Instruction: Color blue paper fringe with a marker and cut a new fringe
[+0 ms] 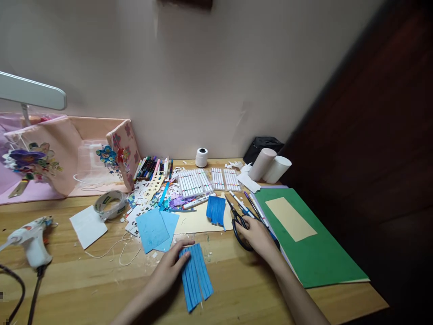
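My left hand (169, 268) rests on the wooden desk (84, 284) with its fingers pressing the top edge of a blue sheet cut into strips (196, 276). My right hand (257, 235) lies over the black handles of a pair of scissors (237, 220), whose blades point away from me; whether the fingers grip the handles is not clear. A second blue fringed piece (216, 210) lies on a cream sheet (194, 222) beyond. Two light blue squares (154, 229) lie to the left of my left hand.
Green paper (314, 257) with a tan rectangle covers the right side. White markers (194, 183), coloured pens (150, 168), paper scraps, a tape roll (110, 203), a glue gun (30, 239), a thread spool (201, 157), two paper rolls (270, 166) and a pink decorated box (123, 153) crowd the back.
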### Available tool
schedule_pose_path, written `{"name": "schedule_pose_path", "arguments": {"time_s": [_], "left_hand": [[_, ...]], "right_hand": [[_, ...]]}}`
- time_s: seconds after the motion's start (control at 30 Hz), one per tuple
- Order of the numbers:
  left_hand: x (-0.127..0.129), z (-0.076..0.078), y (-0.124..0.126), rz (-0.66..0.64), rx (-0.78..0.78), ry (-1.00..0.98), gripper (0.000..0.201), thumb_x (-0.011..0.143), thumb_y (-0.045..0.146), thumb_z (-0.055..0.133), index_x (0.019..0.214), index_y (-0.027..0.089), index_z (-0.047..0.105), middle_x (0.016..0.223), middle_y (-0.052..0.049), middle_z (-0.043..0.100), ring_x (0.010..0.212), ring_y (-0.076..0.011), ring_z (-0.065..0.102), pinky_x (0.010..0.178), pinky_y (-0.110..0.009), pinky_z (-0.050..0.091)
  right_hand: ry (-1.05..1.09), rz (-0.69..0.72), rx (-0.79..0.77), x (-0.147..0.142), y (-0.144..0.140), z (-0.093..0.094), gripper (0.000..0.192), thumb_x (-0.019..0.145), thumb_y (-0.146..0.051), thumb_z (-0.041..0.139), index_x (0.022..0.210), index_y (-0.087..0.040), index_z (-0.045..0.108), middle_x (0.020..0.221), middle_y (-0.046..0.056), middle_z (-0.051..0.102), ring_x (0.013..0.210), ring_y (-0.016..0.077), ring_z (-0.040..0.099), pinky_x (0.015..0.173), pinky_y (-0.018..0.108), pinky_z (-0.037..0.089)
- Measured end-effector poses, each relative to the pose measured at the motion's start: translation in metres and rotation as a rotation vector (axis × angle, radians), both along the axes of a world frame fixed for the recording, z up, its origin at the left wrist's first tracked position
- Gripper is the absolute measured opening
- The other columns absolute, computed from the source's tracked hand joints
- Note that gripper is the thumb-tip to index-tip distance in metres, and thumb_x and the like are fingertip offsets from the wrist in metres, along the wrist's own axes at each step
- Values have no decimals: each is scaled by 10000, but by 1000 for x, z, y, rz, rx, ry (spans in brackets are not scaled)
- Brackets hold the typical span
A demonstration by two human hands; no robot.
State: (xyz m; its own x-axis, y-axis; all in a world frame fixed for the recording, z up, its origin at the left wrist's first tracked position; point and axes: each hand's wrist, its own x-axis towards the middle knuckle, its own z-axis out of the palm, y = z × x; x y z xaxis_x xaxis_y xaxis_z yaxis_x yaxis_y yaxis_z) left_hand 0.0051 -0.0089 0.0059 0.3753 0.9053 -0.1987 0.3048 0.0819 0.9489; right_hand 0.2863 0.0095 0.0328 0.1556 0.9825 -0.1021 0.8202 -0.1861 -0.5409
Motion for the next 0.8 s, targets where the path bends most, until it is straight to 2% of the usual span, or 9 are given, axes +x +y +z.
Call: {"name": "schedule_pose_path", "arguments": {"time_s": [0.17, 0.23, 0.3, 0.4, 0.5, 0.63, 0.8], "left_hand": [[2, -3, 7, -6, 87, 8, 310, 802, 336, 556, 1085, 216, 600, 1083, -91, 667, 1052, -274, 584, 934, -396, 422], [2, -2, 14, -14, 117, 14, 273, 805, 312, 541, 1048, 203, 602, 1024, -95, 683, 997, -265, 609, 899, -385, 442], [3, 0, 21, 4, 148, 49, 247, 808, 297, 525, 1016, 190, 602, 988, -99, 688, 963, -263, 620, 872, -381, 453], [4, 1, 31, 71, 205, 96, 232, 805, 283, 515, 997, 185, 600, 949, -96, 693, 930, -265, 626, 844, -386, 458], [7, 0, 38, 112, 252, 90, 220, 809, 281, 514, 988, 191, 605, 940, -86, 695, 925, -259, 628, 845, -382, 458], [8, 1, 38, 111, 271, 77, 230, 829, 292, 500, 1008, 192, 606, 986, -87, 686, 952, -248, 623, 865, -375, 458], [5, 1, 30, 50, 317, 138, 244, 862, 295, 469, 1059, 216, 589, 1086, -92, 649, 1047, -239, 583, 933, -385, 435]], "right_hand": [[-196, 80, 18, 7, 31, 15, 257, 831, -412, 514, 756, -187, 613, 740, 64, 686, 669, 213, 629, 524, 245, 342], [-330, 189, 51, 5, 50, 22, 250, 855, -394, 504, 824, -182, 633, 783, 81, 701, 727, 231, 650, 552, 252, 364], [-366, 259, 89, 2, 74, 30, 192, 820, -334, 575, 892, -168, 641, 873, 114, 704, 818, 264, 649, 609, 266, 387], [-373, 404, 136, -7, 116, 42, 154, 799, -233, 598, 925, -162, 650, 968, 120, 691, 910, 261, 632, 696, 266, 405], [-352, 562, 182, -23, 158, 52, 230, 772, -150, 600, 995, -184, 646, 1090, 91, 661, 1044, 242, 580, 785, 249, 398], [-327, 695, 178, -48, 196, 49, 273, 745, -150, 630, 1017, -155, 649, 1059, 97, 676, 971, 230, 607, 749, 235, 416], [-311, 754, 146, -69, 211, 32, 342, 740, -143, 646, 1082, -141, 625, 1076, 103, 670, 932, 220, 614, 723, 226, 425]]}}
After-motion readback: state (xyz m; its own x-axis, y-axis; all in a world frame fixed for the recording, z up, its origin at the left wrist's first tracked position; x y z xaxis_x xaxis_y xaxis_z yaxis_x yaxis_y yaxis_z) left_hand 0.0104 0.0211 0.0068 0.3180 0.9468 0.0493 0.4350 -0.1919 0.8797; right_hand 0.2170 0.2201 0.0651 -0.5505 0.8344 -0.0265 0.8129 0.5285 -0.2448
